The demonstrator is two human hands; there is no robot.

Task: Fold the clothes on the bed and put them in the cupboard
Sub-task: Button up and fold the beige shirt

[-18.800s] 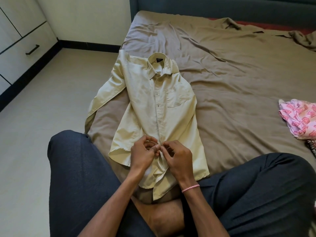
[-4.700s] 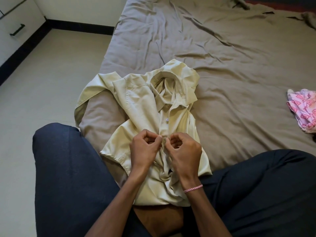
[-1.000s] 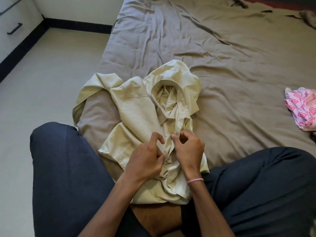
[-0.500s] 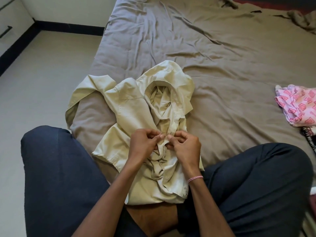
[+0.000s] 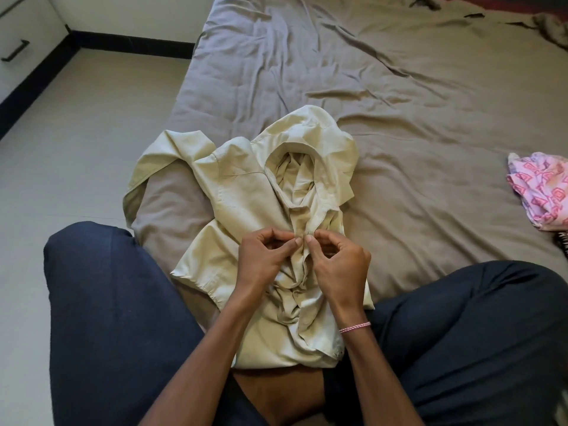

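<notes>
Far left, I am seeing the white cupboard drawer with a black bar handle [image 5: 13, 50] standing against the wall, beside the pale tiled floor [image 5: 76, 142]. The left knee in dark navy trousers [image 5: 116, 302] is resting at the bed's edge. Next to it, the pale cream button-up cotton shirt [image 5: 246, 195] is lying rumpled and front up on the grey-brown wrinkled bedsheet [image 5: 399, 103], one sleeve trailing over the mattress corner toward the floor, the collar standing open, and the hem bunching against the crossed legs.

At the shirt's middle, I am watching the left hand [image 5: 264, 259] pinching the front button strip between curled thumb and forefinger. The right hand [image 5: 338, 262] is doing the same just beside it, fingertips almost meeting the left's. I cannot tell whether a button is between them. A pink-and-white thread bracelet [image 5: 355, 327] is sitting on the right wrist.

Far right, a pink patterned crumpled garment [image 5: 541, 192] is lying on the sheet, well apart from the shirt.
</notes>
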